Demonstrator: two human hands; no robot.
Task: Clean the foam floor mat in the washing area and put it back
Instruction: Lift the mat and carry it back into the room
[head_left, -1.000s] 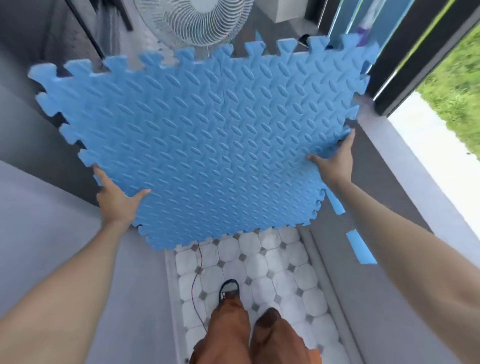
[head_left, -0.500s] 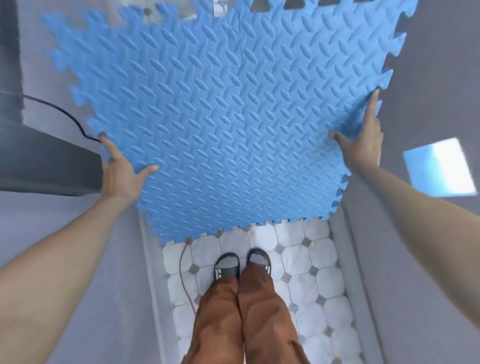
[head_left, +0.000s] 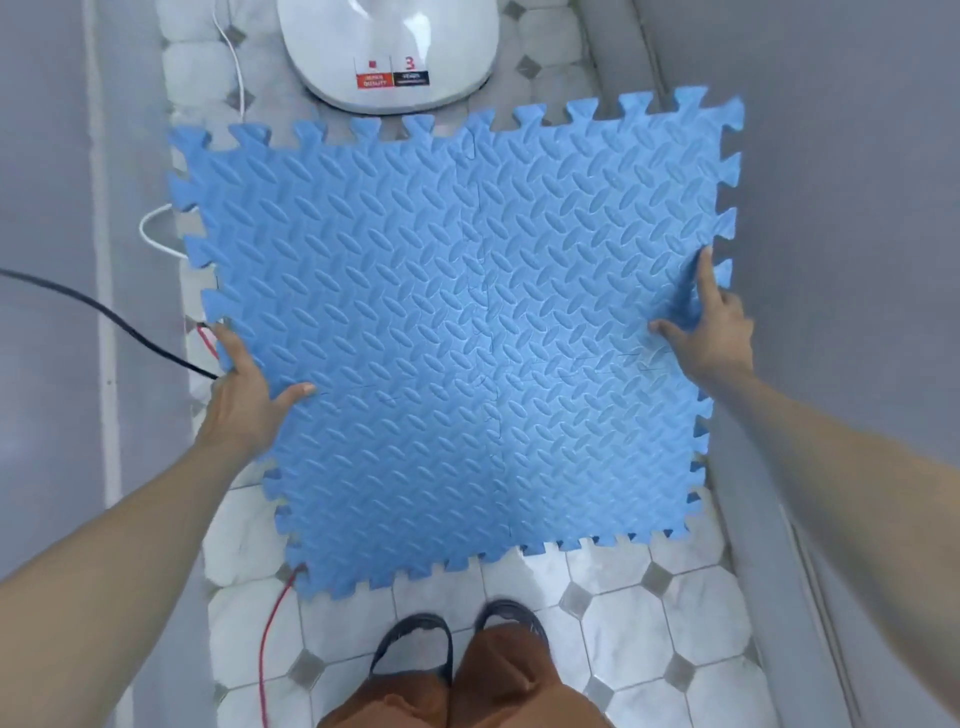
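Note:
A large blue foam floor mat (head_left: 457, 332) with a ribbed pattern and jigsaw edges hangs nearly flat over the tiled floor. It is made of interlocked squares. My left hand (head_left: 249, 400) grips its left edge, thumb on top. On the right edge my right hand (head_left: 711, 332) holds it with the thumb and a finger laid on the surface. The mat hides the floor beneath it.
A white fan base (head_left: 389, 57) stands on the white octagon-tiled floor (head_left: 623, 639) just beyond the mat. Grey walls (head_left: 857, 208) close in on both sides. A black cable (head_left: 104, 312), a red wire (head_left: 270, 634) and a white cord (head_left: 150, 234) lie along the left. My sandalled feet (head_left: 457, 649) stand below.
The mat has come down from a raised, tilted hold to nearly flat and low over the tiles. The view has tipped downward, and the fan base now shows beyond the far edge.

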